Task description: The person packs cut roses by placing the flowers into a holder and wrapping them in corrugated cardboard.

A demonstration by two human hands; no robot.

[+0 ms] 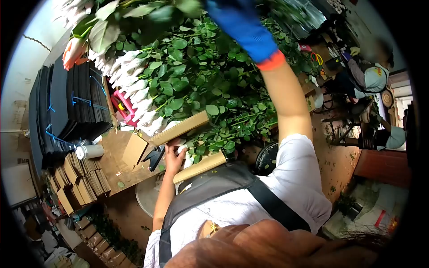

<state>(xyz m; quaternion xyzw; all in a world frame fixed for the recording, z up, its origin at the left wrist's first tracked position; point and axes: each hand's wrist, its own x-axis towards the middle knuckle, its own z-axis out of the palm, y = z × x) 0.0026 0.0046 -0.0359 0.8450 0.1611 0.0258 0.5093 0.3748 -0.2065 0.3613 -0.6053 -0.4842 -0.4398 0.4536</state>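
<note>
My bare left hand [173, 156] is between two cardboard edges, its thumb and fingers around a white-wrapped flower head [180, 148]. My right hand [239, 27], in a blue glove with an orange cuff, is raised at the top; its fingers are blurred and partly out of view. A peach rose [75, 52] shows at the upper left, its blurred leaves reaching towards the glove. Leafy green stems [192, 76] with white-wrapped heads [134, 82] lie in a large pile across the table. Near my body is the lower cardboard edge [201, 167]; the upper one [181, 128] leans beside the pile.
Black boards [71, 98] tied with blue string stand at the left, above folded cardboard [80, 181] and a white roll [89, 152]. A pink holder [125, 108] is beside the wrapped heads. Two other people, one in a light top [375, 79], are at the right, near yellow-handled scissors [317, 58].
</note>
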